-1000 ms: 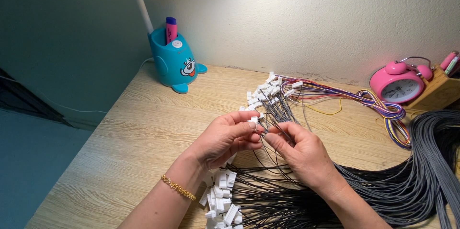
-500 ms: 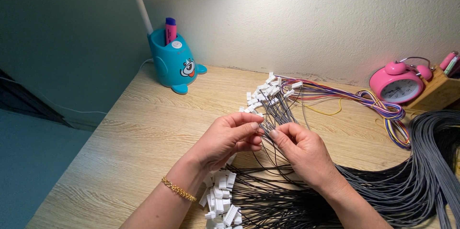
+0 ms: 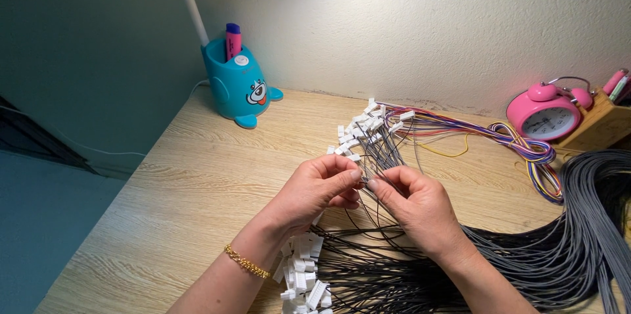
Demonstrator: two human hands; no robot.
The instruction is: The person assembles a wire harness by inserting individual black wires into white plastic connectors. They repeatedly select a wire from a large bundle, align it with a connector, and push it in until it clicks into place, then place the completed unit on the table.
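My left hand (image 3: pixel 314 189) and my right hand (image 3: pixel 411 205) meet fingertip to fingertip over the wooden desk (image 3: pixel 190 182), both pinching thin black wires (image 3: pixel 368 176) just below a fan of small white connectors (image 3: pixel 358 133). The connector ends stick up beyond my fingers. A gold bracelet (image 3: pixel 246 263) circles my left wrist. Under my left forearm lies a pile of white connectors (image 3: pixel 302 274) on more black wires (image 3: pixel 388 274).
A teal dog-shaped pen holder (image 3: pixel 236 81) with a pink marker stands at the back left. Coloured wires (image 3: pixel 519 146) curve toward a pink alarm clock (image 3: pixel 544 113) and a wooden box (image 3: pixel 601 127). A thick grey cable bundle (image 3: pixel 591 222) fills the right side.
My fingertips have closed in tighter on the wires and shifted a little; the white connector my left hand held up is now hidden among the fan.
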